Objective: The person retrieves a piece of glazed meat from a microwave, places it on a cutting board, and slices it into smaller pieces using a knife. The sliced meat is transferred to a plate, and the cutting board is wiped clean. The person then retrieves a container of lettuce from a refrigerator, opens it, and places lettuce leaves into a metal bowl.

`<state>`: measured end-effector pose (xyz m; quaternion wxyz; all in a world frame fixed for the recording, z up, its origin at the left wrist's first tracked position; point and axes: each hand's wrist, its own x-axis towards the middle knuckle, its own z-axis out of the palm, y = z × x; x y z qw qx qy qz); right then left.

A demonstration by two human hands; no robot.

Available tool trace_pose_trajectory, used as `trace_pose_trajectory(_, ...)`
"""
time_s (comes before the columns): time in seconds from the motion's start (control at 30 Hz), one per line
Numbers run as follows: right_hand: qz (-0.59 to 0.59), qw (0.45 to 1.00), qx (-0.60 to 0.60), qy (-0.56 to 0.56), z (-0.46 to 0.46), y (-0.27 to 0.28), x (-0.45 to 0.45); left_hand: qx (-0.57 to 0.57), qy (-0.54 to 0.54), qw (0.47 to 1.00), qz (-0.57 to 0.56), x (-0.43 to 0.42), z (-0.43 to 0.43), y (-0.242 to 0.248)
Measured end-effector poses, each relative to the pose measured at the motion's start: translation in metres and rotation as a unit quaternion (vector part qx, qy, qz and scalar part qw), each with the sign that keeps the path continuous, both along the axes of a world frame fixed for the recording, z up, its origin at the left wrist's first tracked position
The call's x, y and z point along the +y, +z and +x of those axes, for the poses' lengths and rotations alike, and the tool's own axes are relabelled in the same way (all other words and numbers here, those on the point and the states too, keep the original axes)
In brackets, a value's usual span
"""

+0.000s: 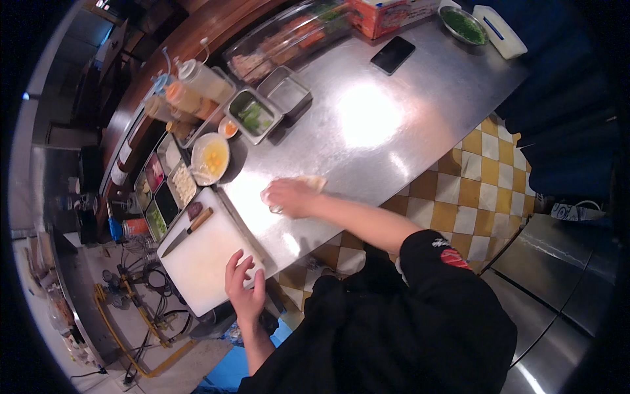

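My right hand (293, 198) presses a crumpled pale cloth (313, 182) onto the stainless steel counter (334, 147); its fingers hide much of the cloth. Over the near edge of a white cutting board (209, 256) hovers my left hand (245, 283), fingers spread and holding nothing. A kitchen knife with a wooden handle (201, 220) lies along the board's far left side. Beside its handle rests a small dark reddish-brown piece of food (194, 211).
Beyond the board stand a bowl of eggs (210, 158), a divided topping tray (167, 177), squeeze bottles (194, 96) and steel pans (253, 115). A phone (393, 55) lies farther right, near a bowl of chopped greens (463, 25) and a red box (371, 19).
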<state>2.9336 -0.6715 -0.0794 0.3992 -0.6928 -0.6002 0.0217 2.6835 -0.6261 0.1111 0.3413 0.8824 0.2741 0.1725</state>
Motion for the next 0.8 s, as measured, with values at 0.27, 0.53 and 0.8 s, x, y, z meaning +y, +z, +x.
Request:
trace_pose_trajectory(0.27, 0.004, 0.889, 0.174, -0.424, 0.131, 0.014, -0.098, 0.014, 0.019, 1.0, -0.015, -0.012, 0.02, -0.006)
trace_pose_trajectory(0.53, -0.041, 0.764, 0.529, -0.366, 0.259, 0.024, -0.294, 0.052, 0.035, 0.997, -0.053, -0.01, 0.031, 0.002)
trace_pose_trajectory(0.8, -0.009, 0.749, 0.202, -0.631, 0.266, 0.057, -0.431, 0.073, 0.074, 0.992, -0.07, -0.006, 0.011, -0.019)
